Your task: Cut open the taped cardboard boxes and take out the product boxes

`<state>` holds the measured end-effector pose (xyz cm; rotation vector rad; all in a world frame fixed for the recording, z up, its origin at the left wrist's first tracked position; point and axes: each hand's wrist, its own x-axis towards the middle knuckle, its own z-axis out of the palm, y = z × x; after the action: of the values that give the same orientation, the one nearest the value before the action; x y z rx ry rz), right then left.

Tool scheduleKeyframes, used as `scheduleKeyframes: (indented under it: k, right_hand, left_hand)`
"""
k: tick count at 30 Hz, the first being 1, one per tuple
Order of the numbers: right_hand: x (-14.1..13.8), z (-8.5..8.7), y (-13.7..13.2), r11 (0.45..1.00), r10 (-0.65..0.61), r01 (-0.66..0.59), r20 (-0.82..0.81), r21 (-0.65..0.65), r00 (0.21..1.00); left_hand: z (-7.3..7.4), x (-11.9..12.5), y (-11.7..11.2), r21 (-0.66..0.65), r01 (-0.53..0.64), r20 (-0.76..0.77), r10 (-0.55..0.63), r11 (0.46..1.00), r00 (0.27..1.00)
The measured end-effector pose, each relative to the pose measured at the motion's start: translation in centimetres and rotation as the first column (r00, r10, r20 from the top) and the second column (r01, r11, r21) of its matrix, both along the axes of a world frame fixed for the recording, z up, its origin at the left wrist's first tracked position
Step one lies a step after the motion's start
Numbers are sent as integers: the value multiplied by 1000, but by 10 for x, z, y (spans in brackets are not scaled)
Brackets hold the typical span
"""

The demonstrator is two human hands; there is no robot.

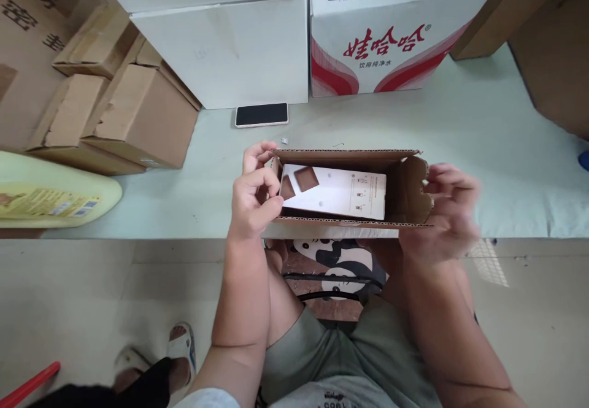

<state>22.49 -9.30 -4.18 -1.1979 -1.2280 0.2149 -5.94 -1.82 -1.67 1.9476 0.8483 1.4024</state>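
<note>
An open brown cardboard box [409, 190] stands near the front edge of the table, its mouth facing up. Inside it lies a white carton [338, 193] printed with brown squares and small diagrams, nearer the left end. My left hand [255, 190] has its fingers and thumb closed on the box's left end. At the opposite end is my right hand [446, 211], smeared by motion, close against the notched end flap; whether its fingers grip the cardboard cannot be made out.
Behind the box lies a phone [262, 115] beside a tiny pale piece [284, 141]. Large white cartons [230, 52] and a red-and-white carton [381, 58] line the back. Brown boxes [142, 113] and a yellow bottle [55, 190] stand left. Another person's sandalled foot [181, 346] shows below.
</note>
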Motion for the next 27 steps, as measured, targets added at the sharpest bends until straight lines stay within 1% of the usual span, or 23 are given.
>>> scheduleKeyframes:
  k: [2,4,6,7,8,9,10,11,12,13,14,16,17,18,20,23,25,27]
  right_hand:
    - [1,14,-7,992,-52,67,-133,107,990]
    - [-2,34,-18,974,-117,152,-195,171,974]
    - [-9,57,-31,951,-181,215,-166,221,969]
    - [-14,69,-37,949,-203,224,-115,222,972]
    - [-20,80,-43,960,-211,214,-35,183,977]
    - [-25,91,-47,977,-196,188,71,98,978]
    - [-30,101,-50,987,-148,157,194,-30,970]
    - [-35,109,-49,976,-65,126,316,-178,946]
    - [-40,116,-46,943,43,104,426,-317,904]
    - [-44,122,-40,899,159,94,518,-429,841]
    - [-48,126,-33,858,268,89,588,-506,763]
    - [-53,132,-17,793,438,98,674,-602,594]
    - [-56,135,-9,769,495,114,699,-629,516]
    - [-58,138,-3,751,535,135,715,-647,450]
    - [-60,142,6,716,594,190,728,-672,342]
    - [-64,148,11,675,642,296,736,-676,215]
    - [-65,149,12,678,649,339,747,-653,142]
    - [-65,148,13,700,640,350,764,-623,79]
  left_hand:
    - [1,0,-5,14,12,-21,-11,1000,1000]
    - [2,1,-10,3,16,-43,-16,1000,999]
    - [3,1,-14,-24,8,-61,-9,1000,998]
    - [4,1,-16,-35,3,-64,-5,999,998]
    - [5,2,-17,-45,-1,-61,-2,999,998]
    - [6,2,-19,-53,-1,-55,-1,999,998]
    - [7,2,-20,-58,-1,-46,-2,998,999]
    - [8,2,-21,-63,0,-37,-2,998,999]
    - [9,2,-22,-66,2,-31,-4,998,1000]
    - [10,3,-22,-66,5,-26,-7,998,1000]
    - [10,3,-23,-66,11,-24,-13,998,1000]
    - [10,3,-23,-59,31,-14,-32,998,999]
    - [10,3,-23,-51,42,-5,-42,998,999]
    - [9,3,-22,-42,50,4,-49,998,999]
    - [8,3,-22,-25,47,10,-47,999,999]
    - [7,3,-21,-2,27,-28,-27,1000,999]
    - [7,3,-21,3,28,-45,-28,1000,999]
    - [6,3,-20,-2,39,-44,-39,999,998]
